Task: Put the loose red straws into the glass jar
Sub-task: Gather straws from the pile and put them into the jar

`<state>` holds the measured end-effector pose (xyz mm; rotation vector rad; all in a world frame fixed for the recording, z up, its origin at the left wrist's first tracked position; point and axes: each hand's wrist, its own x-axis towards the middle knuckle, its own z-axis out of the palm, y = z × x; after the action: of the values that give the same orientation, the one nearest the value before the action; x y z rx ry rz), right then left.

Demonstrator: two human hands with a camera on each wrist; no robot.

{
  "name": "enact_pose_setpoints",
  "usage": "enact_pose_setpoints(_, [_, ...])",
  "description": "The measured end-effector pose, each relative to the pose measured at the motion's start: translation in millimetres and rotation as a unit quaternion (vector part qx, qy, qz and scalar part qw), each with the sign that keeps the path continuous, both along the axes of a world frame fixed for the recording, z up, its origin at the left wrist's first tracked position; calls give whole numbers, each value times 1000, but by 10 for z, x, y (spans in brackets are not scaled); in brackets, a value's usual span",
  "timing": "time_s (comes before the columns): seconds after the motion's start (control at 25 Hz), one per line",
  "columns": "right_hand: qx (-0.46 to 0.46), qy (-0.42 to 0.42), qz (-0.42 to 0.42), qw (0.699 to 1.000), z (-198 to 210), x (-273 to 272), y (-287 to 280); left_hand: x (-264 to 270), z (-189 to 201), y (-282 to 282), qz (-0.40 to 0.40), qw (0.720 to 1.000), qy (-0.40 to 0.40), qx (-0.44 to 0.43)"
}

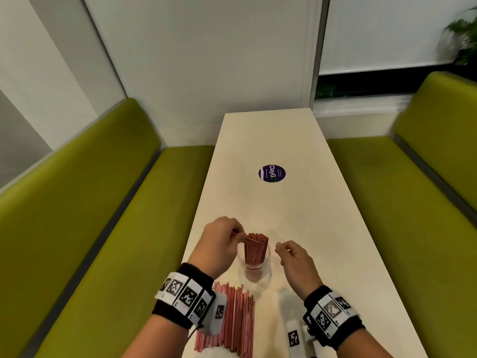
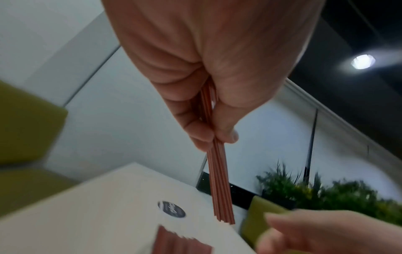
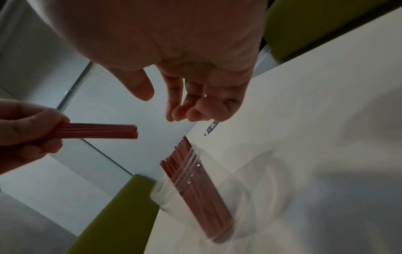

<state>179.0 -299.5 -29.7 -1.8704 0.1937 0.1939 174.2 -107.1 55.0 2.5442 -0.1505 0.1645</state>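
Observation:
A clear glass jar (image 1: 256, 263) stands on the white table (image 1: 296, 208), packed with upright red straws (image 1: 255, 248). My left hand (image 1: 222, 244) hovers just left of the jar's mouth and pinches a small bundle of red straws (image 2: 219, 185) between thumb and fingers; the bundle (image 3: 97, 131) points toward the jar (image 3: 195, 197). My right hand (image 1: 294, 259) hangs right of the jar with loosely curled fingers (image 3: 187, 110), holding nothing and not touching the glass. A flat pile of loose red straws (image 1: 232, 321) lies near the table's front edge, partly under my left wrist.
A round purple sticker (image 1: 272, 173) sits mid-table beyond the jar. Green bench seats (image 1: 124, 228) flank the narrow table on both sides. A white tagged block (image 1: 293, 338) lies by my right wrist. Walls and a window close the far end.

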Motion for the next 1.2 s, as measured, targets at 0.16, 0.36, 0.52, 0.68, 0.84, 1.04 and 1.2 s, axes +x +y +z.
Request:
enact_pose_setpoints(0.16, [-26,30,5,999,-98,-20,-42,342,-154,-32,-48,990,61,114])
enact_pose_setpoints(0.36, [-59,50,52,996,-126,-73,-39,415,-712,-226,-122,945,168,253])
enact_pose_setpoints(0.52, [-58,48,29,997,-114,-50,-210,458,-915,-336,-128,949,83,276])
enact_pose_setpoints(0.68, [-58,59,29,996,-154,-144,-200,400,-999,-337,-86,970,-37,223])
enact_pose_setpoints(0.84, [-59,66,50,995,-183,-157,-126,467,-1155,-363,-107,971,49,208])
enact_pose_setpoints(1.04, [-87,94,80,989,-256,-183,-140,445,-1047,-328,-87,984,25,155])
enact_pose_setpoints(1.2, [-139,106,131,976,-400,-221,-48,175,-888,-151,28,999,-39,6])
